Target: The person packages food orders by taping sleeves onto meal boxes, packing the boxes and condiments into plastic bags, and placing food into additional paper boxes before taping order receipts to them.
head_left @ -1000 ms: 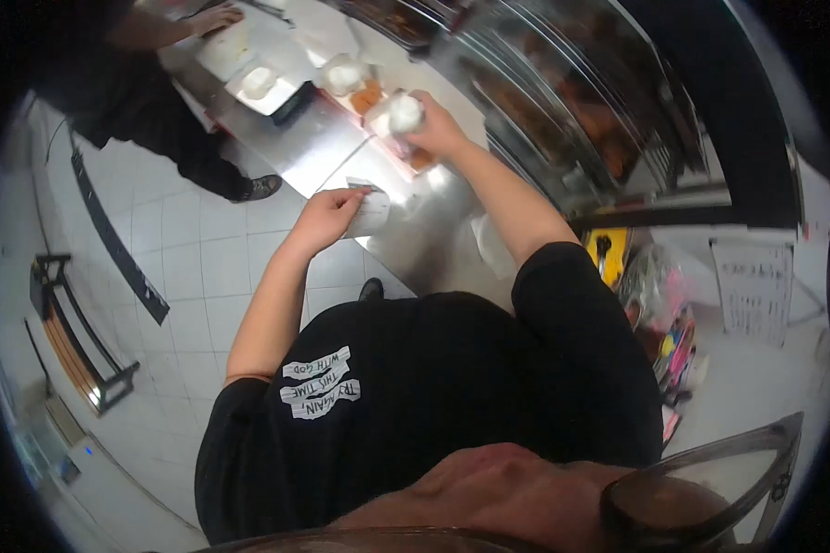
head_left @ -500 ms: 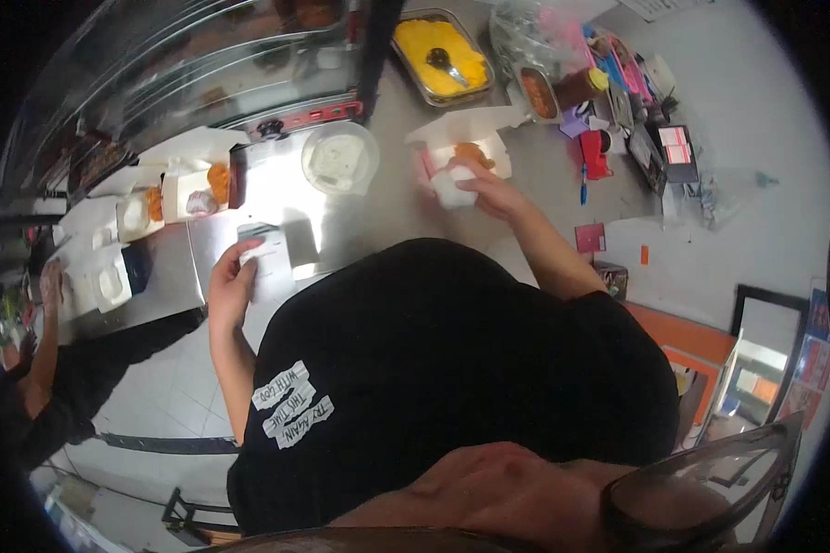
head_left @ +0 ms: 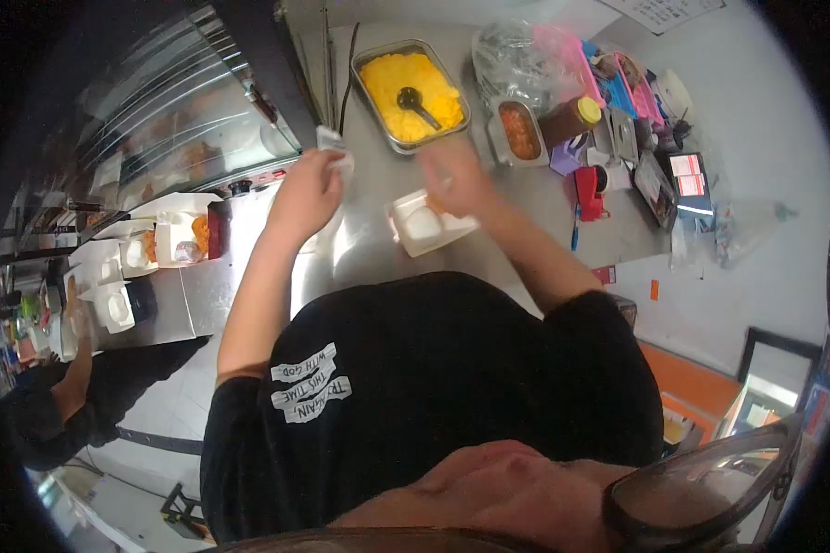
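Note:
My left hand (head_left: pixel 306 198) is raised over the steel counter, its fingers closed on a small whitish paper slip (head_left: pixel 332 143). My right hand (head_left: pixel 454 175) is smeared by motion, so its fingers do not show clearly. It is over the far side of a white takeaway box (head_left: pixel 418 247). A rounded white portion, which looks like rice (head_left: pixel 422 224), lies in that box; the part under my right hand is hidden. Beyond my hands stands a glass-like tray of yellow food (head_left: pixel 401 74), with a black ladle (head_left: pixel 415 103) resting in it.
A metal pan of reddish sauce (head_left: pixel 519 131) and a yellow-capped bottle (head_left: pixel 567 120) stand at the right. At the left, open boxes with fried pieces (head_left: pixel 200 230) line the counter below a glass display case (head_left: pixel 171 101). Another person's arm (head_left: pixel 76 359) reaches in at far left.
My left hand has moved forward and right with the slip. My right hand has left the white portion and shifted forward; the box now sits nearer me and turned.

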The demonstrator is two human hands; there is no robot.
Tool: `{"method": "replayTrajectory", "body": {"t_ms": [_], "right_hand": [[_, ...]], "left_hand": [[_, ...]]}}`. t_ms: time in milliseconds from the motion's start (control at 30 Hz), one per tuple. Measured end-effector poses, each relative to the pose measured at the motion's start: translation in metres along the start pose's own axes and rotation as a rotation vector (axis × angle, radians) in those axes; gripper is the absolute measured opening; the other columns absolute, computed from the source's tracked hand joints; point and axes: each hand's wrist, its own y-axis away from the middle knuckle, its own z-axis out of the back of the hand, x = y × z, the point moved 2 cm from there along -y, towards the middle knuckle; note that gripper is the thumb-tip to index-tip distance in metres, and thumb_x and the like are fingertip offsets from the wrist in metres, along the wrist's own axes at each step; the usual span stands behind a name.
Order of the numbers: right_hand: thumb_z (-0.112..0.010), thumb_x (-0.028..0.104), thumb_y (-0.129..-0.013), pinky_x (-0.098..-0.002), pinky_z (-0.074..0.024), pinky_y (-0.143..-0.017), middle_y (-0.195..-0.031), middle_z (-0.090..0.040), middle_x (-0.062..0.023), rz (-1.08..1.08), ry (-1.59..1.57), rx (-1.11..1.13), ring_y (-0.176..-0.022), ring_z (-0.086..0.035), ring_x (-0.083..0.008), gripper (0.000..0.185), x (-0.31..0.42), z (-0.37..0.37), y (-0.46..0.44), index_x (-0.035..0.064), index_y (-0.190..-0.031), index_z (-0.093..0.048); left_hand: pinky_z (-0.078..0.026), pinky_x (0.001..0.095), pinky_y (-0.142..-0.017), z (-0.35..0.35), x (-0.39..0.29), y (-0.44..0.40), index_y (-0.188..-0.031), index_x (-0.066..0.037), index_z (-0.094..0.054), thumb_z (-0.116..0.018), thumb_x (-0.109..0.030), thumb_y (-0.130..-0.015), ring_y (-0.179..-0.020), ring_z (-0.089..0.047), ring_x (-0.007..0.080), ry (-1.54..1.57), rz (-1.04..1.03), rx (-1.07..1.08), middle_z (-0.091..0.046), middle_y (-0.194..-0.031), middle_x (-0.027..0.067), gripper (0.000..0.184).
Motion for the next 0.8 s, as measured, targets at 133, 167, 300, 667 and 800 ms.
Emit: {"method": "replayTrajectory", "body": {"t_ms": [133,167,300,667,800], "right_hand": [[-0.060,0.020,-0.084,-0.0468,-0.0446,-0.083,-0.095,-0.068,-0.0132,-0.135,0.508,0.266,-0.097,-0.061,-0.0317,0.022,-0.106,-0.023,-0.090,0.0058,-0.097,-0.071],[-0.060,0.021,-0.084,-0.0473,-0.0443,-0.083,-0.097,-0.068,-0.0131,-0.141,0.646,0.463,-0.098,-0.061,-0.0313,0.023,-0.129,-0.041,-0.099,0.0057,-0.096,-0.071],[-0.058,0.019,-0.083,-0.0470,-0.0433,-0.088,-0.101,-0.068,-0.0141,-0.175,0.711,0.643,-0.103,-0.061,-0.0299,0.023,-0.161,-0.084,-0.106,0.0043,-0.094,-0.072],[-0.052,0.010,-0.087,-0.0441,-0.0556,-0.069,-0.089,-0.070,-0.0186,-0.354,0.666,0.392,-0.083,-0.069,-0.0321,0.020,-0.210,-0.070,-0.166,0.0008,-0.096,-0.067],[-0.055,0.012,-0.084,-0.0432,-0.0558,-0.067,-0.089,-0.071,-0.0155,0.066,0.821,0.715,-0.082,-0.070,-0.0293,0.020,-0.196,-0.124,-0.121,0.0035,-0.091,-0.072]], "left_hand": [[-0.048,0.0432,-0.091,-0.058,-0.016,-0.069,-0.103,0.004,-0.065,-0.048,-0.018,-0.089,-0.100,-0.062,0.0393,-0.455,0.043,0.248,-0.063,-0.107,0.0244,0.031],[-0.049,0.0439,-0.089,-0.090,0.010,-0.086,-0.100,0.000,-0.068,-0.050,-0.017,-0.087,-0.101,-0.063,0.0372,-0.482,0.163,0.357,-0.065,-0.107,0.0216,0.028],[-0.050,0.0445,-0.088,-0.159,0.053,-0.106,-0.101,-0.001,-0.071,-0.047,-0.018,-0.089,-0.103,-0.064,0.0356,-0.425,0.346,0.547,-0.066,-0.112,0.0212,0.032],[-0.052,0.0351,-0.070,-0.227,0.105,-0.112,-0.099,-0.002,-0.071,-0.045,-0.023,-0.098,-0.070,-0.065,0.0203,0.521,0.504,0.367,-0.071,-0.087,0.0113,0.034],[-0.052,0.0354,-0.069,-0.241,0.120,-0.112,-0.094,-0.003,-0.072,-0.047,-0.023,-0.097,-0.068,-0.065,0.0209,0.447,0.471,0.250,-0.071,-0.082,0.0103,0.032]]}}
